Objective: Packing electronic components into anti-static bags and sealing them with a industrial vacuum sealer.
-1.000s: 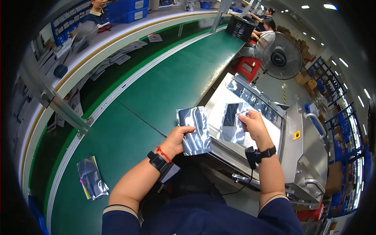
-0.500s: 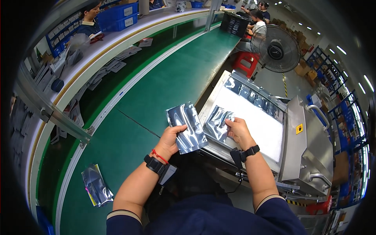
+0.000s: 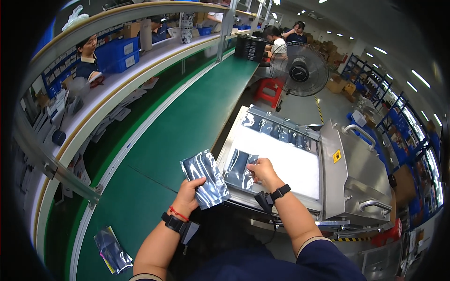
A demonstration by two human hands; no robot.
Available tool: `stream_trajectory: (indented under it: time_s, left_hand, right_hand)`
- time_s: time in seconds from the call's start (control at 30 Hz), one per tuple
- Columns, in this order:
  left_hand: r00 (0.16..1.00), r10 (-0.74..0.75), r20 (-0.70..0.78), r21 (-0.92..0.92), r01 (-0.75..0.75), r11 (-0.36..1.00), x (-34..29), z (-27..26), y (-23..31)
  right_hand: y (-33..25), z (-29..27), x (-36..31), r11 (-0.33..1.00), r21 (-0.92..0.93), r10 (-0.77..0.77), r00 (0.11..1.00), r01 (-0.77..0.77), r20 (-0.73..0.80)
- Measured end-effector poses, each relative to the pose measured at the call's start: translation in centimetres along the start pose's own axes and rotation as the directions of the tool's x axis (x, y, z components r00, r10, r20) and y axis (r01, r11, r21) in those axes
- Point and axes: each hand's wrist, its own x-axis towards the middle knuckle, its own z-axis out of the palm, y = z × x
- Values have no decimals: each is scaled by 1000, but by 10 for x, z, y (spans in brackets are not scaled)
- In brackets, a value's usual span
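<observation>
My left hand (image 3: 190, 194) grips a shiny silver anti-static bag (image 3: 206, 180) by its left edge, thumb on top, above the near corner of a steel machine. I cannot tell whether more bags lie under it. My right hand (image 3: 265, 172) pinches the right side of another silver anti-static bag (image 3: 237, 167), which lies over the left edge of the machine's white bed (image 3: 276, 154). Along the bed's far side runs a row of similar silver bags (image 3: 281, 131). More silver bags (image 3: 112, 250), with a yellow edge showing, rest on the green bench at lower left.
The machine's steel lid (image 3: 351, 173) with two handles stands raised on the right. A green bench (image 3: 159, 150) stretches away on the left beside a metal-framed shelf. Beyond the machine are a fan (image 3: 299, 70) and a red stool (image 3: 268, 91). Other people sit farther off.
My view has turned, so the scene sits lower and further left. The bag in my right hand now lies flatter over the bed's edge. Both hands keep their bags.
</observation>
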Motion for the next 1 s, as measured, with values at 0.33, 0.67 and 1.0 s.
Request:
stream_trajectory:
  time_s: [0.33,0.67,1.0]
  left_hand:
    - [994,-45,98,129,32,991,-6,9,-19]
    - [976,-147,164,122,128,984,-11,27,-34]
    - [988,-143,65,89,137,987,-7,16,-28]
  right_hand:
    - [-46,11,-68,871,-411,-309,951,269,-33]
    - [-46,11,-85,980,117,-192,923,162,334]
    - [-29,-53,-47,972,59,-225,972,229,-68]
